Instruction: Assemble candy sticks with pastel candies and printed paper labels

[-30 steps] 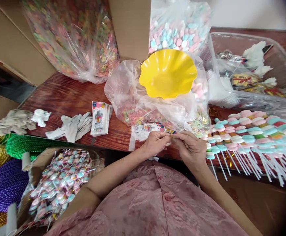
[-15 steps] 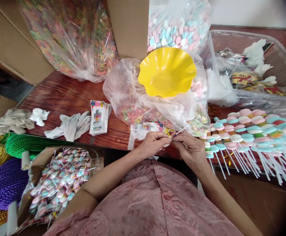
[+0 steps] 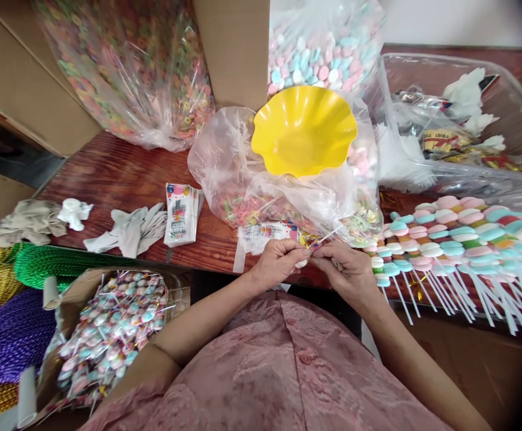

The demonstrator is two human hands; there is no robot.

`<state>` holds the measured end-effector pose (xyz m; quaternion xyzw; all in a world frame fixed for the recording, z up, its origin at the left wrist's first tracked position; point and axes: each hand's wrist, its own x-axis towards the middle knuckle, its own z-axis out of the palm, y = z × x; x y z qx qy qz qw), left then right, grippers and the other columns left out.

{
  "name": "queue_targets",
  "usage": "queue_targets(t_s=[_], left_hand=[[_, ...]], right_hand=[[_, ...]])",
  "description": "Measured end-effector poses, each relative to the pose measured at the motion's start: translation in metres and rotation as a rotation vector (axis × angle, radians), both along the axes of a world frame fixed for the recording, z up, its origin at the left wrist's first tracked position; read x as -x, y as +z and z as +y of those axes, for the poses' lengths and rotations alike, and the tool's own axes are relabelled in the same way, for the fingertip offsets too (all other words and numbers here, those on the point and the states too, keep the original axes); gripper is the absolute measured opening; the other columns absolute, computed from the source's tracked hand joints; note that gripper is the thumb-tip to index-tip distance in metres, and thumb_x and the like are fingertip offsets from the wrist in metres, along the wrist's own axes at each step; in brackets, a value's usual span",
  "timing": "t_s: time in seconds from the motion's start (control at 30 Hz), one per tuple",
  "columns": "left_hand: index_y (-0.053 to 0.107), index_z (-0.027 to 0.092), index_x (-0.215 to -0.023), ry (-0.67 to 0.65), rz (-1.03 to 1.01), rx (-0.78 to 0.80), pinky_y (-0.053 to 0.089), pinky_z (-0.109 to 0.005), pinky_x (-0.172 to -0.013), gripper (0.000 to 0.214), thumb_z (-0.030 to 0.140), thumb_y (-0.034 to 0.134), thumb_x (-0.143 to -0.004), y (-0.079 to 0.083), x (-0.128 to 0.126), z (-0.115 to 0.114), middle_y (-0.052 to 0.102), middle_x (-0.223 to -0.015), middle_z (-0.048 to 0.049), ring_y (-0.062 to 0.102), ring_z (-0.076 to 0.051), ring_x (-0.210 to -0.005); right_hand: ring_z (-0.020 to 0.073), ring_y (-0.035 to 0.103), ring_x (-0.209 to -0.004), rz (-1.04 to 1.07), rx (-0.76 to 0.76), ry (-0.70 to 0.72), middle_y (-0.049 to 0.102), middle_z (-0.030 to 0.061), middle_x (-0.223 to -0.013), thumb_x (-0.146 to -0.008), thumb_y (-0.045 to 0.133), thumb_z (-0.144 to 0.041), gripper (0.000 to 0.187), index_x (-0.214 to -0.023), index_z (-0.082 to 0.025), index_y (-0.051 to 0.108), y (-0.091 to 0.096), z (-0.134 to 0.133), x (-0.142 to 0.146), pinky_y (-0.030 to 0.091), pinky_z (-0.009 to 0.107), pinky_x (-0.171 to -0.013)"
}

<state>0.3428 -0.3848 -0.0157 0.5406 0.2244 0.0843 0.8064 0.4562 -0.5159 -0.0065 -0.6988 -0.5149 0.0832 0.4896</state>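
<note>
Readable print, one item: gold packet [image 3: 439,141] in the clear bin [image 3: 440,61], upper right of frame. Dark lettering, upside down, appears to read "TWIST TIE"; second word less certain. Stack of printed sachets [image 3: 180,218], left of centre: block of dark characters under coloured motifs; too small to read. Further printed sachets [image 3: 267,232], near centre, partly under the plastic bag [image 3: 225,140]: similar dark print, sideways to the stack's; illegible. No number or brand could be made out.
</note>
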Motion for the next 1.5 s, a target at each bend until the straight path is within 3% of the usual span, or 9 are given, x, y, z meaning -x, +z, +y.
queue_targets(t_s=[0.23, 0.33, 0.6, 0.87, 1.0, 1.17, 1.37, 1.43, 1.5], left_hand=[[0.066, 0.011, -0.065, -0.143, 0.056, 0.166, 0.028, -0.016, -0.036, 0.038, 0.046, 0.080, -0.061, 0.009, 0.007, 0.004, 0.055, -0.053, 0.0028, 0.042, -0.003, -0.038], [0.067, 0.010, -0.063, -0.273, 0.080, 0.263, 0.029, -0.016, -0.034, 0.034, 0.040, 0.082, -0.058, 0.013, 0.010, 0.010, 0.060, -0.053, -0.0001, 0.049, -0.005, -0.036], [0.072, 0.010, -0.069, -0.719, 0.118, 0.376, 0.036, -0.015, -0.032, 0.027, 0.030, 0.085, -0.056, 0.020, 0.010, 0.027, 0.065, -0.053, -0.0027, 0.053, -0.009, -0.037], [0.072, 0.010, -0.067, -0.970, 0.145, 0.370, 0.040, -0.014, -0.033, 0.023, 0.023, 0.086, -0.054, 0.026, 0.005, 0.035, 0.065, -0.052, -0.0010, 0.053, -0.009, -0.037], [0.074, 0.011, -0.068, -1.039, 0.115, 0.314, 0.041, -0.014, -0.035, 0.025, 0.023, 0.088, -0.052, 0.025, 0.005, 0.035, 0.066, -0.053, -0.0009, 0.055, -0.009, -0.040], [0.076, 0.013, -0.073, -1.041, 0.059, 0.233, 0.051, -0.021, -0.047, 0.029, 0.030, 0.090, -0.053, 0.026, 0.000, 0.039, 0.069, -0.060, -0.0017, 0.061, -0.013, -0.050], [0.076, 0.016, -0.074, -1.157, 0.064, -0.365, 0.050, -0.025, -0.059, 0.028, 0.040, 0.084, -0.062, 0.059, -0.015, 0.092, 0.070, -0.068, -0.0013, 0.064, -0.017, -0.063], [0.075, 0.017, -0.080, -1.020, 0.039, -0.803, 0.047, -0.024, -0.063, 0.024, 0.039, 0.078, -0.071, 0.091, -0.013, 0.099, 0.069, -0.072, 0.0002, 0.062, -0.014, -0.068], [0.072, 0.016, -0.086, -0.688, -0.102, -1.327, 0.046, -0.027, -0.072, 0.019, 0.034, 0.072, -0.080, 0.123, -0.004, 0.087, 0.069, -0.084, -0.0023, 0.061, -0.015, -0.079]], right_hand=[[0.0124, 0.054, -0.058, 0.538, 0.222, 0.277, 0.061, -0.0011, -0.069, -0.088, 0.062, -0.037, 0.020, -0.080, -0.019, 0.062, -0.001, -0.003, -0.005, 0.046, 0.025, -0.054], [0.0119, 0.052, -0.061, 0.296, 0.227, 0.382, 0.056, -0.0010, -0.069, -0.093, 0.055, -0.030, 0.018, -0.079, -0.019, 0.059, 0.012, -0.005, -0.009, 0.044, 0.025, -0.056], [0.0192, 0.060, -0.080, -0.733, -0.183, 0.561, 0.066, 0.0068, -0.082, -0.092, 0.042, -0.007, 0.025, -0.106, -0.019, 0.060, 0.045, -0.014, -0.006, 0.055, 0.038, -0.074], [0.0201, 0.059, -0.080, -0.754, -0.284, 0.645, 0.065, 0.0100, -0.082, -0.097, 0.035, -0.009, 0.028, -0.107, -0.006, 0.061, 0.057, -0.006, 0.001, 0.053, 0.038, -0.072], [0.0179, 0.056, -0.073, -0.742, -0.196, 0.746, 0.064, 0.0081, -0.080, -0.099, 0.032, -0.011, 0.030, -0.102, -0.009, 0.061, 0.059, -0.003, 0.002, 0.051, 0.035, -0.066], [0.0188, 0.057, -0.085, -0.857, -0.125, 0.630, 0.064, 0.0066, -0.084, -0.096, 0.044, -0.011, 0.021, -0.088, -0.015, 0.063, 0.064, 0.003, 0.001, 0.049, 0.037, -0.076], [0.0248, 0.055, -0.110, -1.065, -0.043, 0.589, 0.067, 0.0070, -0.098, -0.093, 0.051, -0.010, 0.013, -0.087, -0.015, 0.062, 0.074, 0.002, 0.005, 0.039, 0.049, -0.094], [0.0240, 0.054, -0.108, -1.158, 0.029, 0.555, 0.068, 0.0062, -0.094, -0.093, 0.050, -0.012, 0.015, -0.088, -0.016, 0.062, 0.073, 0.007, 0.001, 0.037, 0.048, -0.094], [0.0224, 0.055, -0.100, -1.169, 0.093, 0.433, 0.067, 0.0060, -0.089, -0.094, 0.046, -0.013, 0.018, -0.087, -0.017, 0.062, 0.071, 0.019, -0.011, 0.038, 0.044, -0.088]])
